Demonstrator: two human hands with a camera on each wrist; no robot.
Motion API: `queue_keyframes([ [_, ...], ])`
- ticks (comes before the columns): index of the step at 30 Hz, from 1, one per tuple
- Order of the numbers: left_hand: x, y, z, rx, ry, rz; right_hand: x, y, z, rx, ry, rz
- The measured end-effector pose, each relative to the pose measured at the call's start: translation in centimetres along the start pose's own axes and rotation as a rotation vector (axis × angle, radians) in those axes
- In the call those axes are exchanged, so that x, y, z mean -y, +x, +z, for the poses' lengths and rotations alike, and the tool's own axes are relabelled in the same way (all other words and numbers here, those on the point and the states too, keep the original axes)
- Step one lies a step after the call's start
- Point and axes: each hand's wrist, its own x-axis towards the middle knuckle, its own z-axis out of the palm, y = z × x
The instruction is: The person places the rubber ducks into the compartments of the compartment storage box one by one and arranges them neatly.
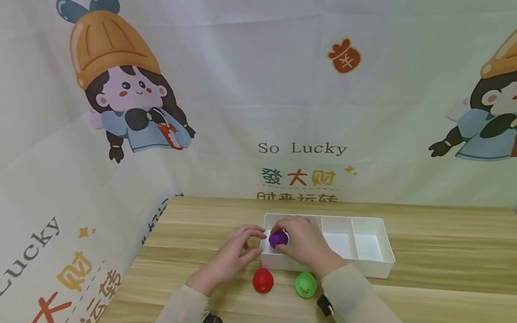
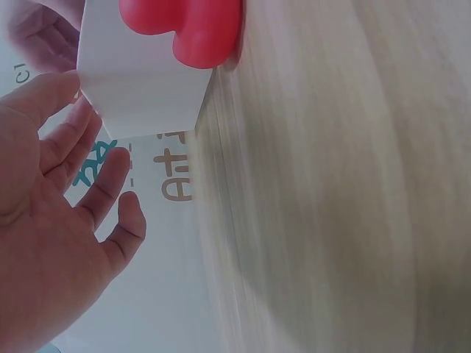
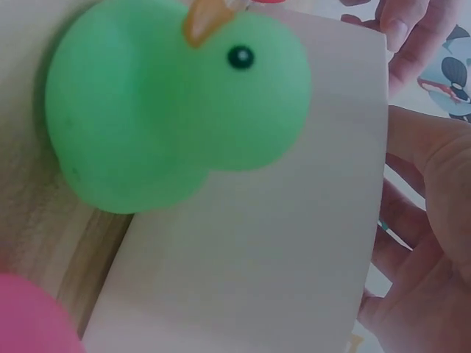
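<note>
Inside the left end of a white divided box (image 1: 376,268), the right hand (image 1: 304,241) holds a round purple object (image 1: 278,239) between thumb and fingers. The left hand (image 1: 234,251) is at the box's left end, its fingers loosely bent around the corner and gripping nothing. In the left wrist view this hand (image 2: 59,206) has its fingertips by the white wall (image 2: 147,103). The right wrist view shows the right hand (image 3: 434,220) beyond the box's wall (image 3: 257,250); the purple object is hidden there.
In front of the box sit a red toy (image 1: 263,281) and a green duck (image 1: 305,284), the duck near the right sleeve. A pink rounded thing (image 3: 33,320) shows at the right wrist view's corner. A printed cloth (image 1: 256,79) hangs behind the wooden table (image 1: 463,251).
</note>
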Motion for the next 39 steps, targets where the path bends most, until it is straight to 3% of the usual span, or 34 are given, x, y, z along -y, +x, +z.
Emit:
queue_keyframes([
  [14, -0.3, 0.1, 0.2, 0.002, -0.011, 0.003, -0.5, 0.9, 0.4, 0.069, 0.023, 0.027],
  [29, -0.3, 0.2, 0.1, 0.005, -0.021, -0.01, -0.3, 1.7, 0.8, 0.126, -0.069, 0.077],
  [39, -0.2, -0.1, 0.0, 0.007, -0.021, -0.008, -0.5, 1.4, 0.8, 0.107, 0.045, 0.034],
])
